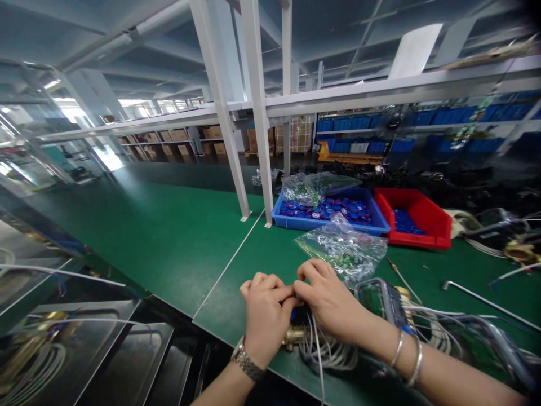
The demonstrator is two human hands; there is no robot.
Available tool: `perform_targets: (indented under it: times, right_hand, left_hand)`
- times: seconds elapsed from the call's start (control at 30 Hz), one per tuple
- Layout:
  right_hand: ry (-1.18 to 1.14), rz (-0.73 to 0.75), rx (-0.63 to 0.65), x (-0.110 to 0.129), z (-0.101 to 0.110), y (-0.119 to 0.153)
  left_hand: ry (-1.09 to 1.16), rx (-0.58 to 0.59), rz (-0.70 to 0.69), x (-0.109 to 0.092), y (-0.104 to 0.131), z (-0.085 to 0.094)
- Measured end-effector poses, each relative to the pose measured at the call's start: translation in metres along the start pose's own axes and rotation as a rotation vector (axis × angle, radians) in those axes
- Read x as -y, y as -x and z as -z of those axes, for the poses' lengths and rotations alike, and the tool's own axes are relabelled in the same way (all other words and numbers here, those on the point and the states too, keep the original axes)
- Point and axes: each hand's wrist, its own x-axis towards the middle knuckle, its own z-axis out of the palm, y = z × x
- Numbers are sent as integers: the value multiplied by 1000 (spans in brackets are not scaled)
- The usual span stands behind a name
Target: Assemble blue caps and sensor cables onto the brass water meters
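My left hand (266, 316) and my right hand (327, 299) meet at the front edge of the green bench, fingertips pinched together. What they pinch is hidden behind the fingers. Directly below them is a dark part with a bit of blue, mostly covered by the hands. A brass fitting (295, 337) sticks out under my left hand. Grey-white cable (333, 355) lies coiled beneath my right wrist, one strand hanging over the edge. Just beyond my right hand rests a clear plastic bag (344, 251) of small pale and green pieces.
A blue tray (333, 226) of blue round pieces and a red bin (442, 228) stand behind the bag. To the right lie meter-like units (382, 301) with cables and a bent metal rod (486, 301). White posts (257, 113) rise from the bench. Metal trays (114, 361) sit lower left.
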Motion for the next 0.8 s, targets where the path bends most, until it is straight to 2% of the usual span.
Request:
perform_targets:
  times: [0.1,0.23,0.33,0.43,0.5,0.57,0.63,0.7,0.8]
  right_hand:
    - [-143,-195,-22,12,-8,2]
    - [-227,-328,8,18,-13,3]
    - [-213,-317,20,15,-7,5]
    - [-191,-176,97,2,11,9]
    - [-170,-84,171,-17,31,13]
    - [-143,-67,249,-44,53,17]
    - [-70,-187,308,-79,69,21]
    - [56,-377,338,-116,76,25]
    - [155,-471,413,-160,64,31]
  left_hand:
    - [-84,-177,29,-8,11,-7]
    - [-127,-254,-10,-6,18,-11]
    - [-116,-224,-109,8,17,-13]
    - [-44,-208,-229,26,11,-19]
    - [44,-184,-264,36,8,-27]
    - [116,-114,-261,41,6,-36]
    - [158,-26,-242,45,5,-44]
    - [182,28,-218,47,4,-52]
    - [211,42,-196,51,1,-58]
